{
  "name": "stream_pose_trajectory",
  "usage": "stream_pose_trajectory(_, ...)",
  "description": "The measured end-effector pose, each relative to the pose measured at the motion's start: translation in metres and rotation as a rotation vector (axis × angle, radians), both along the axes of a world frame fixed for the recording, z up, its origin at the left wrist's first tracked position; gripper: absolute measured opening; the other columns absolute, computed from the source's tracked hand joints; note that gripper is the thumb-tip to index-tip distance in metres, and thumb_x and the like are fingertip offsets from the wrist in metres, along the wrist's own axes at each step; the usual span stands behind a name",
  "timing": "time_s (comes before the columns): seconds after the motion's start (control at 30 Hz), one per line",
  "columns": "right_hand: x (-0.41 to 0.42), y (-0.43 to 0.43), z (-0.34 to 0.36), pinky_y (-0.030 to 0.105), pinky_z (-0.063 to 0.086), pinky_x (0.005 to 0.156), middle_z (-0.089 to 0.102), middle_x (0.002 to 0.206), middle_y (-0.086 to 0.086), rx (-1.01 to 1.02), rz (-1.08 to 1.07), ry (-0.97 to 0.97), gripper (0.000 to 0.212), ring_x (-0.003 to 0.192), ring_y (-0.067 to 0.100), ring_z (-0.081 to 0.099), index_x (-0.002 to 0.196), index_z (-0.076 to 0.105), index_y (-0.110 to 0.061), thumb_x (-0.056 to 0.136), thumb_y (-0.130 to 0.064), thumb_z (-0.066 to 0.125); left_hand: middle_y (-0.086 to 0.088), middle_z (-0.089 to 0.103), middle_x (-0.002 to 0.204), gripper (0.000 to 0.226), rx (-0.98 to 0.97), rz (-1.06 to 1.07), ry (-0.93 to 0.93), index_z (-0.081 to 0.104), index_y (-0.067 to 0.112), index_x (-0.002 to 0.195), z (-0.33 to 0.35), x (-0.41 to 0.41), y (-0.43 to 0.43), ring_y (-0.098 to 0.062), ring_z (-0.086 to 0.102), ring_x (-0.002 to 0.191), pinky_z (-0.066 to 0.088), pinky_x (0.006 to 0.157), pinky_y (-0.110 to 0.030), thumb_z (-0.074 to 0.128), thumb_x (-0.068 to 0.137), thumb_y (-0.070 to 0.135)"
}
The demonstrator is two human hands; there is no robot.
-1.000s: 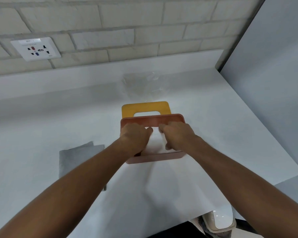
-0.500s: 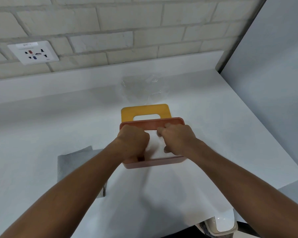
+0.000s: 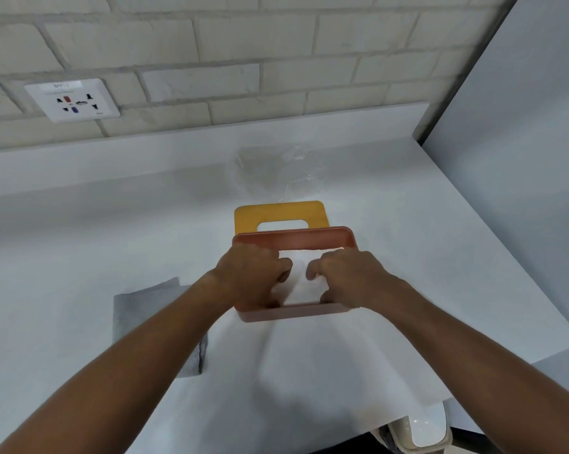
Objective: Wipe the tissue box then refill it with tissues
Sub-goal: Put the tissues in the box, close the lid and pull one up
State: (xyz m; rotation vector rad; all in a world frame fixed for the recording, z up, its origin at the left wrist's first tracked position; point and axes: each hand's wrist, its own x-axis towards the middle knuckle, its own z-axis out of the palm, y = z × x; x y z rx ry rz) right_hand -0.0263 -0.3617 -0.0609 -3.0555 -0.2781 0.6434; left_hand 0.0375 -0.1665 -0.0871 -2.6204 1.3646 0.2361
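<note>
A terracotta tissue box (image 3: 293,239) stands open-topped on the white counter. Its yellow lid (image 3: 280,212), with a slot cut through it, lies flat just behind the box. A stack of white tissues (image 3: 301,276) sits inside the box. My left hand (image 3: 253,273) and my right hand (image 3: 345,276) are both down in the box, fingers curled on the tissues, one at each side of the stack. A small gap of white tissue shows between the knuckles.
A folded grey cloth (image 3: 145,309) lies left of the box, partly under my left forearm. Crumpled clear plastic wrap (image 3: 283,165) rests behind the lid. A wall socket (image 3: 71,99) is at the back left. A grey panel (image 3: 522,158) bounds the right.
My hands have drawn slightly apart over the tissues, showing more white between them. The box and lid stay where they were.
</note>
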Motion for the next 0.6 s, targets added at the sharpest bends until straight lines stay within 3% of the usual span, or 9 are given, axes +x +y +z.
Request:
stream_pose_trajectory(0.13, 0.005, 0.0, -0.006, 0.026, 0.033, 0.067, 0.063, 0.121, -0.01, -0.03, 0.039, -0.014, 0.05, 0.112, 0.018, 0.058, 0.128, 0.06, -0.037, 0.081, -0.03, 0.074, 0.0, 0.067, 0.108, 0.025, 0.05, 0.027, -0.113, 0.059, 0.022, 0.122, -0.013, -0.013, -0.011, -0.026, 0.07, 0.088, 0.037, 0.061, -0.032, 0.052, 0.102, 0.035)
stream_pose_trajectory(0.2, 0.007, 0.0, -0.01, 0.025, 0.032, 0.064, 0.063, 0.116, -0.008, -0.027, 0.07, -0.015, 0.049, 0.108, 0.017, 0.059, 0.126, 0.061, -0.035, 0.079, -0.029, 0.077, 0.0, 0.067, 0.108, 0.024, 0.048, 0.027, -0.123, 0.059, 0.022, 0.122, -0.015, -0.014, -0.011, -0.026, 0.07, 0.088, 0.038, 0.061, -0.032, 0.05, 0.103, 0.031)
stream_pose_trajectory(0.33, 0.019, -0.005, 0.003, 0.029, 0.043, 0.071, 0.064, 0.111, -0.015, 0.109, -0.035, 0.087, 0.05, 0.106, 0.013, 0.059, 0.118, 0.063, -0.039, 0.072, -0.046, 0.08, 0.01, 0.07, 0.1, 0.038, -0.054, 0.061, 0.086, 0.063, 0.032, 0.111, 0.008, -0.002, -0.006, -0.015, 0.066, 0.095, 0.039, 0.066, -0.029, 0.064, 0.087, 0.061)
stream_pose_trajectory(0.4, 0.028, -0.014, 0.025, 0.031, 0.051, 0.082, 0.068, 0.097, -0.022, 0.289, -0.188, 0.048, 0.038, 0.096, 0.005, 0.063, 0.103, 0.067, -0.044, 0.069, -0.055, 0.078, 0.014, 0.07, 0.098, 0.044, -0.184, 0.242, 0.236, 0.062, 0.035, 0.1, 0.034, 0.011, -0.004, -0.011, 0.063, 0.097, 0.042, 0.073, -0.029, 0.066, 0.082, 0.074)
stream_pose_trajectory(0.5, 0.045, -0.031, 0.048, 0.032, 0.054, 0.077, 0.071, 0.078, -0.019, 0.505, -0.401, -0.196, 0.019, 0.079, 0.004, 0.067, 0.082, 0.071, -0.039, 0.074, -0.056, 0.071, 0.015, 0.071, 0.095, 0.039, -0.453, 0.533, 0.178, 0.061, 0.033, 0.09, 0.06, 0.037, -0.004, -0.016, 0.066, 0.092, 0.043, 0.074, -0.031, 0.06, 0.088, 0.072)
stream_pose_trajectory(0.6, 0.073, -0.047, 0.035, 0.037, 0.06, 0.076, 0.075, 0.08, -0.005, 0.711, -0.685, -0.191, 0.022, 0.076, 0.014, 0.072, 0.083, 0.075, -0.024, 0.084, -0.045, 0.069, 0.001, 0.074, 0.112, 0.038, -0.523, 0.843, 0.258, 0.069, 0.028, 0.108, 0.048, 0.069, 0.002, -0.027, 0.069, 0.103, 0.052, 0.086, -0.037, 0.059, 0.095, 0.063)
